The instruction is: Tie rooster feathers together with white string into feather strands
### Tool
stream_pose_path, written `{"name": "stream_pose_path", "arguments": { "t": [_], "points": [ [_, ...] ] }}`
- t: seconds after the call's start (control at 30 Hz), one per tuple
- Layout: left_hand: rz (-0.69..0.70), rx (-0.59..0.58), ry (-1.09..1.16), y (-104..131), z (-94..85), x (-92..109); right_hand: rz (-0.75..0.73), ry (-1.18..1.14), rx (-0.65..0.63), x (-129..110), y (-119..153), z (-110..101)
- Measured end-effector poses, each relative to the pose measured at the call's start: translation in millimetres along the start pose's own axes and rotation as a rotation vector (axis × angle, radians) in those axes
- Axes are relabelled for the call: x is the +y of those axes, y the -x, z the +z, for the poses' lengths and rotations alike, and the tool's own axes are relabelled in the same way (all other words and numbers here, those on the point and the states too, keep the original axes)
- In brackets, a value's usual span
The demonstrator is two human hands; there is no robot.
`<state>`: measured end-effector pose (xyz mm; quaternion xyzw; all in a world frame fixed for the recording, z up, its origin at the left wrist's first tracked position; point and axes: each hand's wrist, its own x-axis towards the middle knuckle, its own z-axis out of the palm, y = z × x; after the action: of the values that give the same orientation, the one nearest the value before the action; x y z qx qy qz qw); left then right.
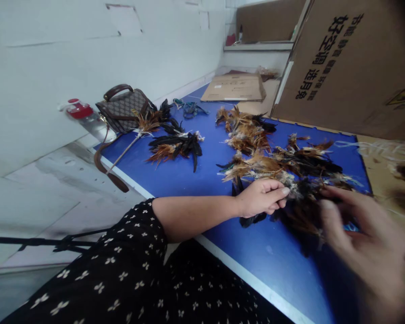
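Note:
My left hand (265,197) is closed in a pinch on the pale, fluffy end of some feathers at the near side of the feather pile (253,139). Dark feathers hang below that hand. To the right, my right hand (361,229) is blurred, its thumb and forefinger apart beside a bunch of dark brown feathers (300,216). Nothing shows clearly between its fingers. Brown and black feather bunches lie across the blue table (256,252). A separate black and orange bunch (178,146) lies farther left.
A patterned handbag (119,110) and a red-capped bottle (89,119) stand at the table's far left. Flat cardboard (234,87) lies at the back. A large printed cardboard panel (351,67) rises at the right. White string (388,148) lies on cardboard near it.

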<state>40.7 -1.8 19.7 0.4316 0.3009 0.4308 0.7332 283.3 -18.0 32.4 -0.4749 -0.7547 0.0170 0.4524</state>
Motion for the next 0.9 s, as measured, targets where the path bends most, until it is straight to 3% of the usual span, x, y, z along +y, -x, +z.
{"name": "stream_pose_path", "arguments": {
  "t": [0.07,0.17,0.3,0.37,0.47,0.5,0.53,0.6,0.7,0.9],
  "points": [
    [0.026,-0.018,-0.046,1,-0.3,-1,-0.041,-0.118,-0.129,-7,3,18],
    [0.096,0.016,-0.104,0,-2.0,-1,0.002,-0.125,-0.116,-13,6,26],
    [0.254,0.183,-0.002,-5,-8.4,4,0.214,-0.095,0.106,-8,-1,6],
    [0.332,0.251,0.017,-9,-13.2,9,0.250,-0.134,0.043,0,-6,-5],
    [0.447,0.360,-0.086,-13,-21.2,14,0.123,-0.176,-0.307,10,-9,-10],
    [0.486,0.391,-0.139,-14,-23.5,14,0.111,-0.173,-0.364,13,-8,-8],
    [0.523,0.416,-0.196,-15,-25.5,14,0.120,-0.150,-0.355,15,-7,-5],
    [0.596,0.454,-0.316,-16,-27.7,13,0.122,-0.023,-0.212,19,-4,5],
    [0.669,0.468,-0.458,-14,-24.0,9,-0.004,0.248,-0.068,27,0,21],
    [0.498,0.380,-0.581,3,-2.5,9,-0.227,0.557,-0.184,35,4,43]
  ]
}}
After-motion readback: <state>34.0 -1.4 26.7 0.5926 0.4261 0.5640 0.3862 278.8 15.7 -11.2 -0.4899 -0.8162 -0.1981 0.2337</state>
